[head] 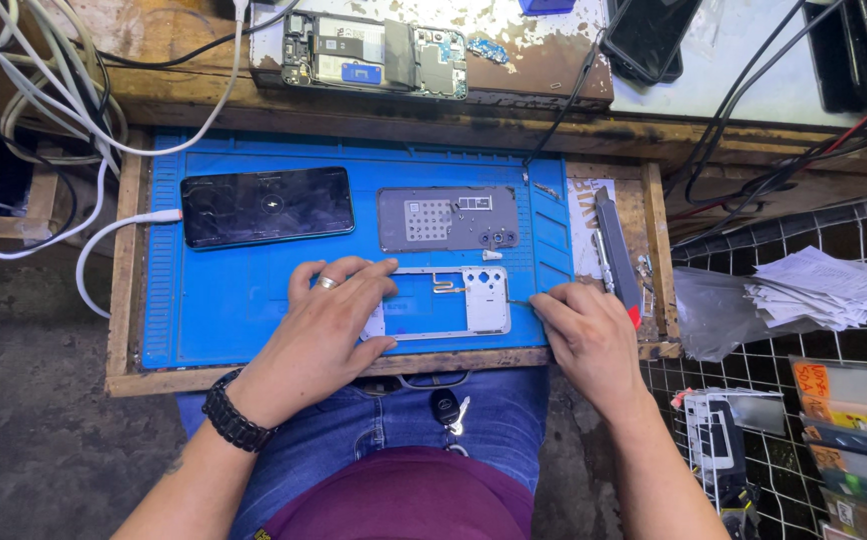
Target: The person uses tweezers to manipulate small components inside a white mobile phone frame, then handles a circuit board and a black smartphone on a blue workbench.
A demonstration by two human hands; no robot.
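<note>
- A stack of white paper slips (826, 288) is lying well to the right of the right hand's fingers, on a wire grid, and flat packets with orange labels (844, 425) are sitting below it at the right edge.
- The left hand (326, 325), wearing a ring and a black beaded bracelet, is resting spread on the left end of a white phone frame (454, 305), its fingers (369, 272) loosely open and pressing the frame down onto the blue mat (204, 290).
- The right hand (586, 335) is curling beside the frame's right end, its fingers (554, 305) closed around a thin metal tool (522, 302) whose tip is touching the frame's right edge.
- A grey back cover (447, 218) is lying just beyond the frame, above both sets of fingers.
- A dark phone (267, 206), plugged into a white cable (114, 235), is lying beyond the left fingers on the mat.
- A grey-and-red hand tool (617, 250) is lying on the wooden tabletop (654, 200) just beyond the right fingers.
- An opened phone (374, 52) showing its boards is sitting far beyond the fingers on the upper shelf.
- A car key (446, 408) is resting on the person's lap, nearer than both hands.
</note>
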